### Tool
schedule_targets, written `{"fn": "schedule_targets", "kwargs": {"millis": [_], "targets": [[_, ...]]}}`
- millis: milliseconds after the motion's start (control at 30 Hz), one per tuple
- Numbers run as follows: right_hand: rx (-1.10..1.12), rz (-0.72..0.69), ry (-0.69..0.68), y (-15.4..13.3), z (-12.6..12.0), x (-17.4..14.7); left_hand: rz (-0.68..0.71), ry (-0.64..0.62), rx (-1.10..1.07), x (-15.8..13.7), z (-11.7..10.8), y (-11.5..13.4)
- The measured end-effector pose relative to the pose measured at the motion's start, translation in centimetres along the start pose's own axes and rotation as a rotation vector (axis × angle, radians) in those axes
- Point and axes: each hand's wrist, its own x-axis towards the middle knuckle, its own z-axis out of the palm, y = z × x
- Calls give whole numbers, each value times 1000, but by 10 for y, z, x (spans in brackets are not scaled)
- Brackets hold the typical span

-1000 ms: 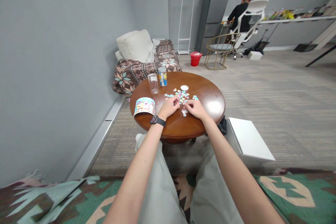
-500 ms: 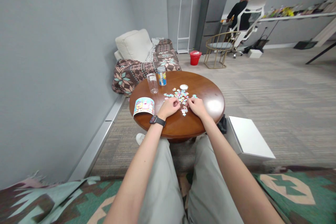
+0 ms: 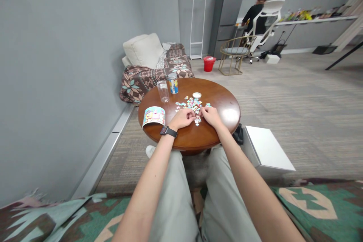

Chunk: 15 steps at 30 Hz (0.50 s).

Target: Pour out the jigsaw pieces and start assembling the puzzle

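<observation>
My left hand, with a dark watch on its wrist, is closed, its thumb and fingertips at a few joined jigsaw pieces near the front of the round table. It appears to pinch a piece there, mostly hidden by the fingers. My right hand is curled with its fingertips together just above and right of those pieces; what it holds, if anything, is too small to make out. Beyond both hands lies a loose pile of colourful jigsaw pieces. A curved cartoon picture sheet stands left of my left hand.
On the brown table stand a clear glass and a cartoon tin; a round lid lies behind the pile. A white box sits on the floor at right. A person is at the far counter.
My left hand has moved slightly down, its fingertips now at the joined pieces. My right hand stays close beside them. The whole view has shifted a little.
</observation>
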Motion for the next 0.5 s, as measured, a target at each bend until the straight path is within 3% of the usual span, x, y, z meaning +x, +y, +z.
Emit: {"fn": "schedule_targets", "kwargs": {"millis": [500], "targets": [[-48,3,-31,-5,-2,-2,33,-4,27,1,0,-1]]}}
